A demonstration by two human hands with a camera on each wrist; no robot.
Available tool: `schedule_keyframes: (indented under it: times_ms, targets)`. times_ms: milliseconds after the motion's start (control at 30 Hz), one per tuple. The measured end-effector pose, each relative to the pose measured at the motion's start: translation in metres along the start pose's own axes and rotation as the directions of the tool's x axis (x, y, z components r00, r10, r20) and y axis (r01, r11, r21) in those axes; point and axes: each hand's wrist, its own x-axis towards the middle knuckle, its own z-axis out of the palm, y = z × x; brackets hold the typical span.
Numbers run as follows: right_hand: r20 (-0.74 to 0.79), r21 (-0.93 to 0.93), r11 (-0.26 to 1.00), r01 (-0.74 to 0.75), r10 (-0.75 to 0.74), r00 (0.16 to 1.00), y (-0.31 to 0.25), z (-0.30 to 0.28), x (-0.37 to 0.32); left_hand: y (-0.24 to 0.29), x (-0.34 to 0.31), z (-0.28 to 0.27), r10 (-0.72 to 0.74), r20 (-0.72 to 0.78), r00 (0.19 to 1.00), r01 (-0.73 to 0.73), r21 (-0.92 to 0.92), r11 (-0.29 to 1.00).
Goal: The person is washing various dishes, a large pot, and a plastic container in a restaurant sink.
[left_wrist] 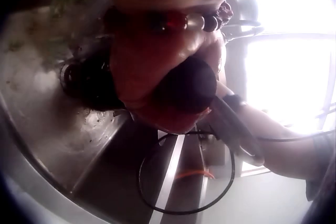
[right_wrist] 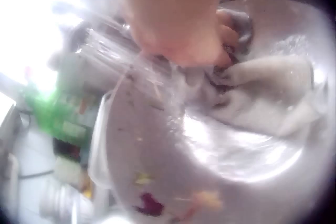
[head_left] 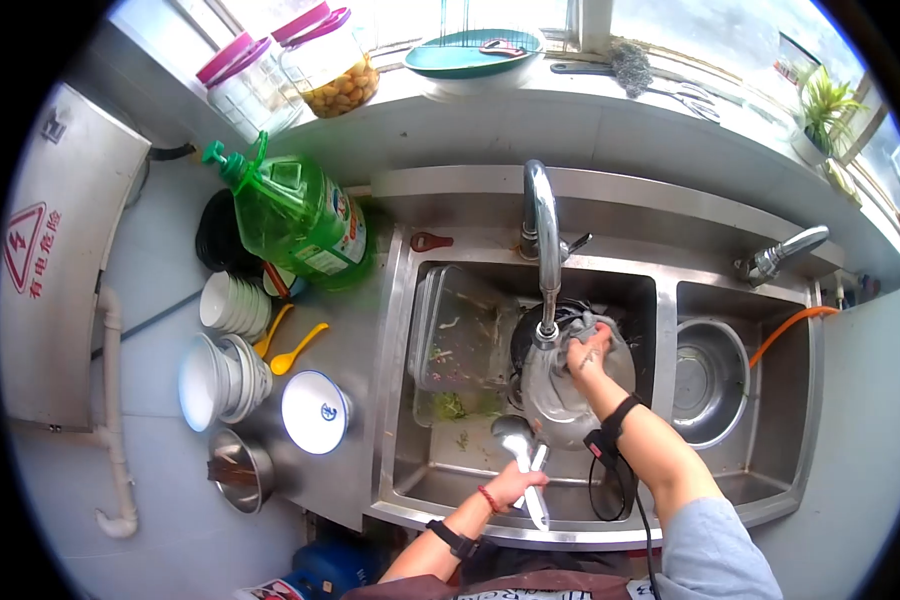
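Under the tap (head_left: 540,215), my right hand (head_left: 591,352) grips a wet grey cloth (right_wrist: 273,90). Running water falls beside that hand into a wide metal basin (right_wrist: 131,153), which has water and scraps of food in it. Nearer the front of the sink, my left hand (head_left: 511,485) holds a large metal spoon (head_left: 513,430) together with other long shiny utensils (head_left: 539,458). In the left wrist view the left hand (left_wrist: 157,77) is dim, and its fingers partly hide the handles.
Clear plastic tubs (head_left: 460,330) lie left in the sink (head_left: 402,400). A metal bowl (head_left: 710,385) sits in the right basin. On the left counter stand a green detergent bottle (head_left: 300,215), stacked bowls (head_left: 210,380), a white bowl (head_left: 315,412) and yellow spoons (head_left: 298,350).
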Motion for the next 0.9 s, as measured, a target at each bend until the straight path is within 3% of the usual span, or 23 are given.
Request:
schedule_keyframes:
  times_ms: [67,100,133,200,267,300,333,367,433,467,500,533,567,600,633,667,700,733,767,800,833,867,900]
  targets:
    - [0.201,0.066,0.953,0.295,-0.302,0.932,0.014,0.018,-0.012,-0.010,0.005,-0.005,0.098,-0.029,0.995,-0.092,0.157,0.983]
    - [0.437,0.053,0.898,0.437,-0.414,0.798,0.016,0.019,-0.023,-0.006,0.005,-0.012,0.009,-0.019,1.000,-0.005,0.228,0.974]
    - [0.641,0.078,0.816,0.573,-0.481,0.598,0.009,0.016,-0.034,-0.002,0.005,-0.018,0.038,-0.049,0.998,-0.025,0.245,0.969]
    - [0.699,0.419,0.645,0.639,-0.678,0.226,-0.001,-0.004,-0.064,0.004,0.002,-0.029,0.095,-0.104,0.990,-0.063,0.275,0.959]
    - [0.835,0.407,0.530,0.744,-0.547,-0.067,0.007,-0.028,-0.069,0.032,-0.017,-0.033,0.038,-0.161,0.986,0.010,0.292,0.956]
    - [0.920,0.315,0.515,0.797,-0.372,-0.123,0.005,-0.044,-0.064,0.023,-0.016,-0.043,0.129,-0.165,0.978,-0.066,0.340,0.938]
    - [0.939,0.257,0.528,0.810,-0.335,-0.080,0.009,-0.054,-0.055,0.019,-0.017,-0.049,0.219,-0.165,0.962,-0.141,0.388,0.911]
    - [0.915,0.195,0.569,0.799,-0.398,0.060,0.015,-0.063,-0.046,0.014,-0.020,-0.053,0.209,-0.164,0.964,-0.136,0.371,0.919]
    - [0.656,0.098,0.706,0.702,-0.576,0.488,0.014,-0.072,-0.035,0.017,-0.032,-0.048,0.180,-0.153,0.972,-0.119,0.339,0.933]
    - [0.441,0.044,0.765,0.643,-0.592,0.674,0.008,-0.069,-0.030,0.016,-0.030,-0.047,0.183,-0.140,0.973,-0.122,0.360,0.925]
    - [0.288,-0.056,0.842,0.537,-0.501,0.816,-0.006,-0.064,-0.025,0.010,-0.028,-0.044,0.183,-0.125,0.975,-0.123,0.379,0.917]
    - [0.096,-0.030,0.871,0.490,-0.485,0.869,-0.011,-0.051,-0.024,0.002,-0.028,-0.040,0.178,-0.111,0.978,-0.121,0.397,0.910]
    - [0.043,0.187,0.890,0.415,-0.430,0.902,-0.012,-0.034,-0.030,-0.013,-0.019,-0.043,0.171,-0.102,0.980,-0.101,0.487,0.867]
    - [0.004,0.402,0.853,0.334,-0.367,0.930,-0.018,-0.018,-0.036,-0.015,-0.015,-0.037,0.282,-0.057,0.958,-0.195,0.592,0.782]
    - [0.311,0.252,0.947,0.202,-0.276,0.909,-0.025,-0.013,-0.056,-0.012,-0.013,-0.032,0.294,-0.042,0.955,-0.209,0.607,0.767]
    - [0.462,0.203,0.920,0.334,-0.391,0.796,-0.017,-0.015,-0.075,-0.007,-0.010,-0.029,0.304,-0.028,0.952,-0.223,0.619,0.753]
    - [0.590,0.202,0.862,0.465,-0.486,0.645,-0.008,-0.018,-0.093,-0.002,-0.010,-0.028,0.213,-0.098,0.972,-0.139,0.493,0.859]
    - [0.545,0.341,0.590,0.732,-0.758,0.358,0.005,-0.018,-0.102,0.005,-0.015,-0.028,0.108,-0.151,0.983,-0.049,0.350,0.936]
    - [0.673,0.323,0.598,0.733,-0.690,0.266,0.018,-0.026,-0.099,0.010,-0.025,-0.028,0.112,-0.217,0.970,-0.055,0.253,0.966]
    - [0.782,0.308,0.602,0.737,-0.602,0.165,0.034,-0.040,-0.091,0.004,-0.028,-0.040,0.176,-0.201,0.964,-0.105,0.319,0.942]
    - [0.881,0.175,0.571,0.802,-0.454,0.131,0.051,-0.048,-0.074,0.002,-0.034,-0.047,0.249,-0.174,0.953,-0.160,0.407,0.899]
    - [0.907,0.088,0.565,0.820,-0.385,0.168,0.072,-0.045,-0.053,0.002,-0.039,-0.052,0.319,-0.143,0.937,-0.212,0.490,0.845]
    - [0.896,0.033,0.432,0.901,-0.413,0.165,0.058,-0.051,-0.046,0.006,-0.046,-0.048,0.242,-0.207,0.948,-0.100,0.528,0.843]
